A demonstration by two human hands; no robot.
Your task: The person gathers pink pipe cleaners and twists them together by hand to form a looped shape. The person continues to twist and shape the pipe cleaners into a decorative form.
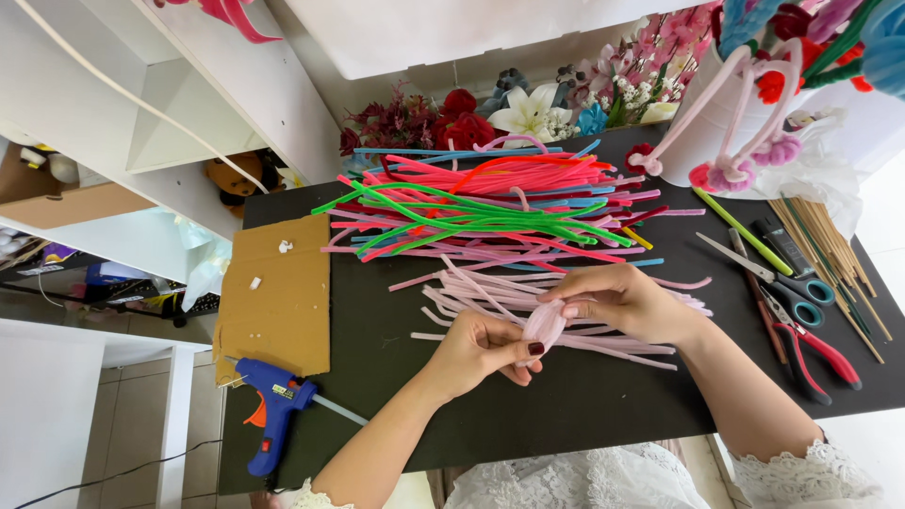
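A pale pink pipe-cleaner coil (544, 325), wound into a flat oval petal shape, sits between a person's two hands above the middle of a black tabletop (528, 415). The left hand (481, 351) is curled closed around the coil's lower end, thumb and fingers pinching it; the right hand (627, 302) grips the upper edge with fingertips drawn together on it. Directly beneath lies a loose bundle of pale pink pipe cleaners (490, 297), touching the tabletop. Beyond that spreads a larger heap of mixed pipe cleaners (490, 203) in red, green, blue and pink. At the person's right, near the edge, lie scissors with teal handles (778, 278), red-handled pliers (811, 349) and a bunch of thin wooden sticks (830, 254). At the left sits a blue glue gun (273, 415) just beside a sheet of brown cardboard (278, 302). Artificial flowers (528, 113) line the far edge, and a white vase (721, 123) decorated with pipe-cleaner loops stands at the far right corner.
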